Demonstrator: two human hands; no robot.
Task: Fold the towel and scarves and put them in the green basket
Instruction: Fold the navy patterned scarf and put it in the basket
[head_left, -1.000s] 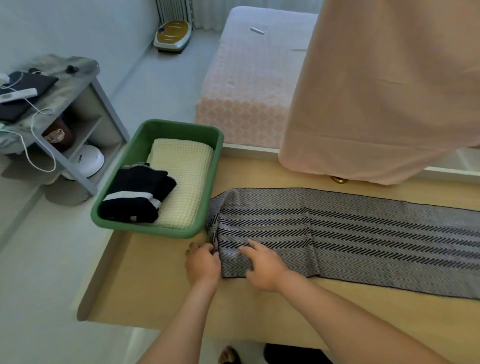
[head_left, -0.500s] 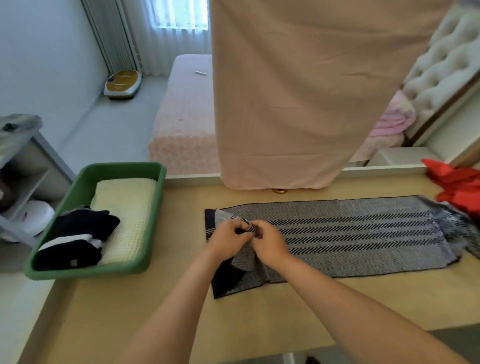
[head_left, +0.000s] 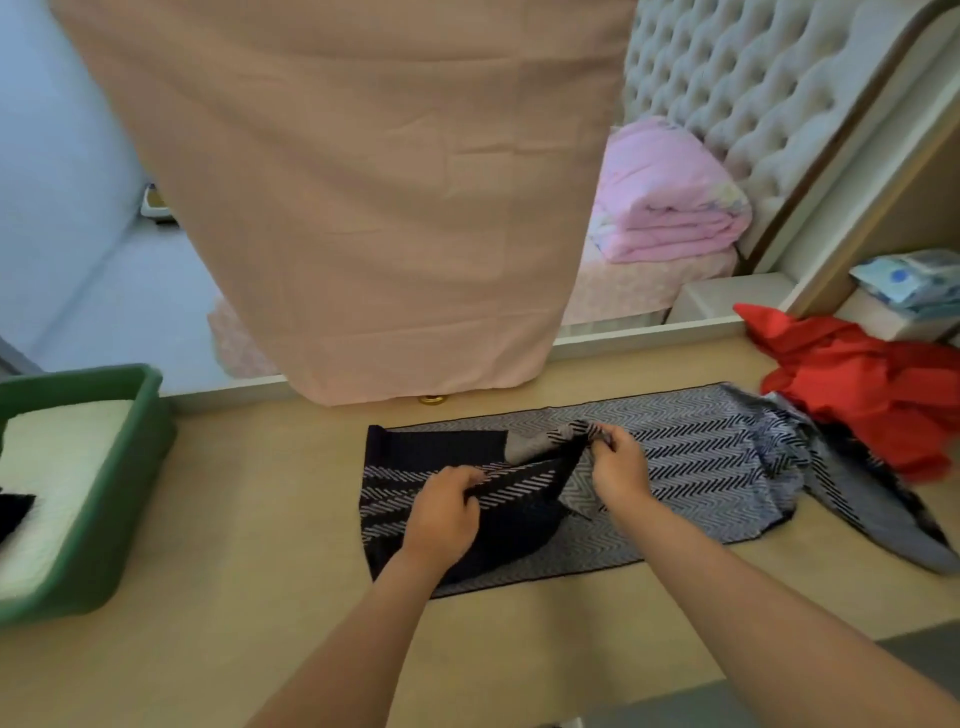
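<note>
Pale wooden tabletop (head_left: 249, 582) fills the lower frame, where two bare forearms reach in from the bottom edge. At lower centre the left hand (head_left: 444, 512) curls its fingers around the turned-over end of a long grey-and-black herringbone knit scarf (head_left: 701, 467), whose dark underside shows. Just to the right, the right hand (head_left: 618, 467) pinches a raised corner of the same end between thumb and fingertips. The scarf lies across the table from centre to right, its far end rumpled beside a crumpled red cloth (head_left: 872, 384) at the right edge. At the left edge sits the green plastic basket (head_left: 145, 467), well apart from the scarf, holding a folded cream waffle-textured towel (head_left: 57, 467) and a black cloth (head_left: 13, 512) cut off by the frame. Beyond the table a large peach fabric sheet (head_left: 363, 182) hangs at upper centre. Behind it, upper right, a folded pink quilt (head_left: 665, 208) rests on a bed against a pale tufted headboard (head_left: 753, 78).
</note>
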